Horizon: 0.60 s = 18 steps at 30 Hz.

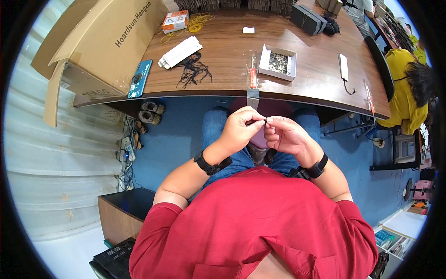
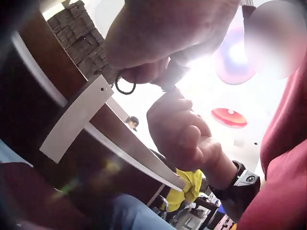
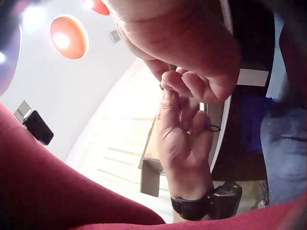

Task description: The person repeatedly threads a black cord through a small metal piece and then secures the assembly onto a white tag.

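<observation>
My left hand (image 1: 239,129) and right hand (image 1: 289,136) meet fingertip to fingertip in front of the table edge. Between them they pinch a thin black cord (image 1: 264,121), mostly hidden by the fingers. A loop of this cord (image 2: 125,87) sticks out beside the left hand (image 2: 168,38) in the left wrist view; the right wrist view shows the loop (image 3: 214,128) at that hand's curled fingers. Just beyond the hands, a grey-white strip (image 1: 252,100) juts over the table edge; its small hole shows on the strip (image 2: 76,120) in the left wrist view.
On the table (image 1: 223,51) lie white strips with black cords (image 1: 180,51), a shallow box of small parts (image 1: 289,65), a red tool (image 1: 253,78), a blue card (image 1: 140,79) and grey blocks (image 1: 307,20). A large carton (image 1: 111,46) stands left; a person in yellow (image 1: 404,93) sits right.
</observation>
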Tool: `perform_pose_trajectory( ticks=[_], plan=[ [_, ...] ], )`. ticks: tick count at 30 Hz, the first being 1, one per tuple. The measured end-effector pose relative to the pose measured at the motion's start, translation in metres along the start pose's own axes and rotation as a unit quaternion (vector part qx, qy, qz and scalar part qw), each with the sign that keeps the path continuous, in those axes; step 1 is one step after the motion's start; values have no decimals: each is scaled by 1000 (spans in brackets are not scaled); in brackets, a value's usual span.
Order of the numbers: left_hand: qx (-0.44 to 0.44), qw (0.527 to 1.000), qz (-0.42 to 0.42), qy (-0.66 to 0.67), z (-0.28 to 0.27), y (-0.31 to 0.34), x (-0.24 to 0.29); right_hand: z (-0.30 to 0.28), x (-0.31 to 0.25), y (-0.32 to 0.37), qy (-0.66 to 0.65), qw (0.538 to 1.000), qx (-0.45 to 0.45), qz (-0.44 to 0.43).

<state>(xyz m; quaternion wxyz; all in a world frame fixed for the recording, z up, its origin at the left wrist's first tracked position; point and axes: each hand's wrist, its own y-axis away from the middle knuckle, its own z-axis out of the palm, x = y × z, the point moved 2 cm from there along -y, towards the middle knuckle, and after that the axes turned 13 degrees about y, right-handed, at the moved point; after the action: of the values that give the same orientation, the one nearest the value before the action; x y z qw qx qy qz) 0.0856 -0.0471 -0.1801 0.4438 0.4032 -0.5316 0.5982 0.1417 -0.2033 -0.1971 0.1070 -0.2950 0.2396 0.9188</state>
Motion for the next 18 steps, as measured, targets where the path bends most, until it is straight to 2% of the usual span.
perform_pose_trajectory(
  ticks=[5,11,14,15,18],
  plan=[
    [27,995,-15,91,1,2,-14,3,-1,-2,71,995,35,-56],
    [62,979,-54,186,4,4,-18,1,-3,-6,72,997,22,-14],
    [68,971,-90,211,4,4,-20,-2,-3,-8,129,985,89,-68],
    [68,969,-103,214,4,4,-21,0,-5,-8,185,968,120,-119],
    [75,967,-115,215,2,4,-25,12,-7,-5,334,876,201,-285]
  ],
)
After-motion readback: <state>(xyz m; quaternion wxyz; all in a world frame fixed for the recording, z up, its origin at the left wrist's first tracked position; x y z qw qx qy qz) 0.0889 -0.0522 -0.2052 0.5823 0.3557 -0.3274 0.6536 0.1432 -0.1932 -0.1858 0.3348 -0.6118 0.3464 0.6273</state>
